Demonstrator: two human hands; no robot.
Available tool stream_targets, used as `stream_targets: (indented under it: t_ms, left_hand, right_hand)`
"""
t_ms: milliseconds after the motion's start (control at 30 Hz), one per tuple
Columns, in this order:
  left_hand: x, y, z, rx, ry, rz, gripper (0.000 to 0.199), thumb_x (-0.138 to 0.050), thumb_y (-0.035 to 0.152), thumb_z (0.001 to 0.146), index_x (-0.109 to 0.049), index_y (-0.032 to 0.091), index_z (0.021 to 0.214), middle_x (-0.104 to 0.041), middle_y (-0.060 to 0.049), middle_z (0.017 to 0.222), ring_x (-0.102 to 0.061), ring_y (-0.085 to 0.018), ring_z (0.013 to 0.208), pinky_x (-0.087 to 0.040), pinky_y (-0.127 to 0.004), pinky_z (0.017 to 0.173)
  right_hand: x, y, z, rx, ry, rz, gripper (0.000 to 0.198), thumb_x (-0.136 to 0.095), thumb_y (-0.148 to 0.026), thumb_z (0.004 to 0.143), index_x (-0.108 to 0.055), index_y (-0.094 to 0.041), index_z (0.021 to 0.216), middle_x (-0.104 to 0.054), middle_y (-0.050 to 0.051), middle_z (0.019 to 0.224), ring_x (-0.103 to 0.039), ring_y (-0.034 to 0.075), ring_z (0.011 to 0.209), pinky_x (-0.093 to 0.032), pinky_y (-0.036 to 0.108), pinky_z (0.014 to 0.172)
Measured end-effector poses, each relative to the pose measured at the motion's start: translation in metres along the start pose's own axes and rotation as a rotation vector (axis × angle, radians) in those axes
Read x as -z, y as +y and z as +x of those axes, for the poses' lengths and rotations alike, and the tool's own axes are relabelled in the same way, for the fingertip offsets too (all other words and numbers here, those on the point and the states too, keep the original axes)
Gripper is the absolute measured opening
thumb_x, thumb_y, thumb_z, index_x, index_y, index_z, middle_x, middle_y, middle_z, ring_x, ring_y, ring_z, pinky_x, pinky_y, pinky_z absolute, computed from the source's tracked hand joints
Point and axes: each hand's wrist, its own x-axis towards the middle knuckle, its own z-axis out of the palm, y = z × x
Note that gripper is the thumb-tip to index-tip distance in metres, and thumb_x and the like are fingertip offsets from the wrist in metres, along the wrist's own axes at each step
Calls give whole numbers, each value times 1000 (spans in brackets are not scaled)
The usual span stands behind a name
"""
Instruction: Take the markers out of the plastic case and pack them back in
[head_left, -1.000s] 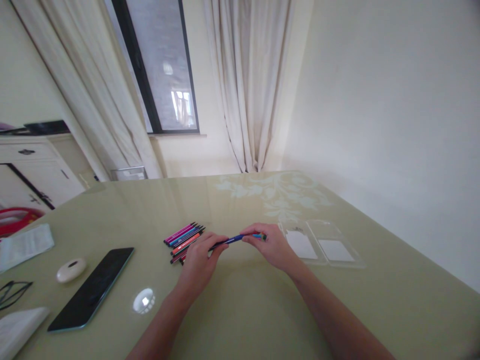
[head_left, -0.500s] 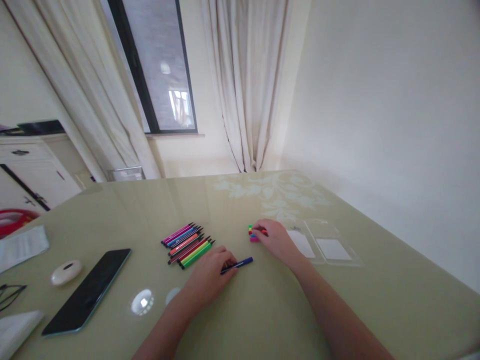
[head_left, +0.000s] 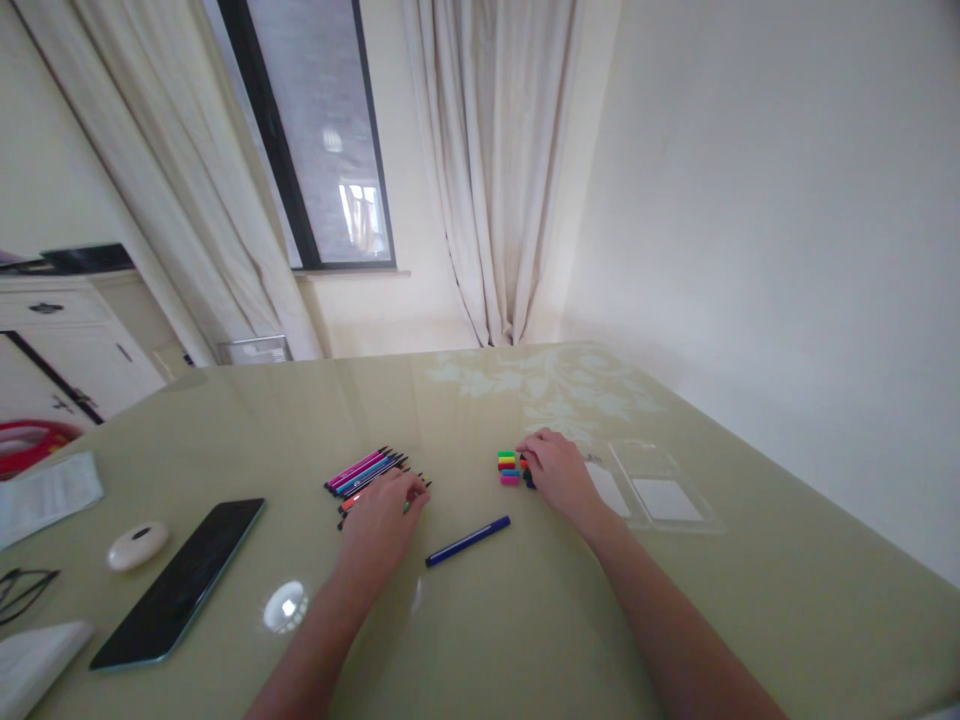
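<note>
- One phone (head_left: 180, 585), flat on the table (head_left: 457, 650), left side, nearest corner of the work.
- One blue pen (head_left: 469, 541), lying loose and slanted between and in front of the forearms; neither hand touches it. Being round-looking, it might roll if knocked; keep the wrists high.
- One white oval case (head_left: 137, 546), beyond the phone's left edge.
- Left hand (head_left: 384, 508): over the near end of the pen row, fingers curled about a green bit. Cannot tell if they grip it.
- Pen row (head_left: 358, 470), under and beyond that hand, black tips pointing away. At least five bodies show; the full count is hidden. My judgement: work lightly from the near edge, one pen at a time, so neighbours stay parallel and the tips touch no fingers.
- Right hand (head_left: 555, 470): fingers bent down at an orange and a dark blue piece. Hold or mere touch, cannot tell.
- Stack of caps (head_left: 508, 467), as they look, just left of those fingers: five colours, green, yellow, red, blue, pink. Small pieces; better nudged with fingertips than pressed.
- One clear case (head_left: 651, 463), right of the right hand, two panels; two white cards show, one partly covered.
- Farthest: one window (head_left: 330, 130), two curtains (head_left: 499, 170).
</note>
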Motion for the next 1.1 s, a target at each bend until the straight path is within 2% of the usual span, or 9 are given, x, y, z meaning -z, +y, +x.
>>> stream_targets:
  t_ms: [67, 133, 267, 467, 600, 833, 1100]
  left_hand:
    - [3, -11, 1, 74, 32, 116, 11, -59, 27, 93, -65, 22, 87, -70, -6, 94, -65, -26, 94, -45, -35, 81]
    - [4, -18, 1, 129, 12, 180, 11, -60, 29, 93, -64, 22, 86, -70, -6, 94, -65, -26, 93, -44, -35, 79]
    - [1, -19, 1, 122, -43, 176, 9, -63, 29, 91, -65, 21, 86, -70, -6, 96, -65, -25, 96, -44, -33, 83]
    - [-3, -12, 1, 53, -57, 139, 12, -65, 31, 89, -69, 21, 87, -70, -9, 102, -64, -29, 104, -44, -38, 90]
    - [-3, -8, 1, -21, -50, 101, 10, -61, 29, 91, -66, 21, 90, -70, -8, 101, -64, -28, 102, -45, -38, 91]
    - [-5, 1, 3, -38, -18, -163, 9, -56, 31, 95, -61, 24, 93, -75, -5, 96, -69, -25, 92, -48, -35, 82]
    - [-6, 1, 3, -94, 31, -259, 10, -58, 34, 93, -62, 25, 92, -75, -3, 93, -69, -25, 91, -49, -35, 80]
  right_hand:
    - [-5, -3, -2, 20, -15, -51, 30, -51, -11, 97, -76, -22, 111, -69, 10, 118, -60, 25, 110, -39, 36, 91]
    - [-9, -7, -2, 39, -34, -103, 33, -51, -11, 98, -74, -24, 117, -66, 11, 126, -57, 26, 115, -37, 38, 95]
    - [-15, -19, -1, 98, -57, -147, 32, -56, -13, 97, -72, -24, 121, -63, 12, 134, -54, 28, 123, -35, 41, 98]
    - [-22, -32, -1, 182, -53, -42, 16, -59, -24, 101, -74, -24, 107, -64, 8, 131, -53, 26, 124, -33, 41, 100]
    - [-23, -34, -2, 246, -67, 25, 13, -60, -23, 100, -73, -24, 100, -66, 7, 128, -54, 24, 122, -31, 41, 99]
    - [-9, -46, -5, 235, -18, 179, 17, -52, -24, 105, -69, -23, 107, -75, 5, 106, -63, 20, 103, -31, 36, 92]
    - [-2, -52, -12, 273, -8, 258, 19, -51, -27, 106, -70, -24, 106, -76, 5, 105, -65, 21, 103, -33, 36, 91]
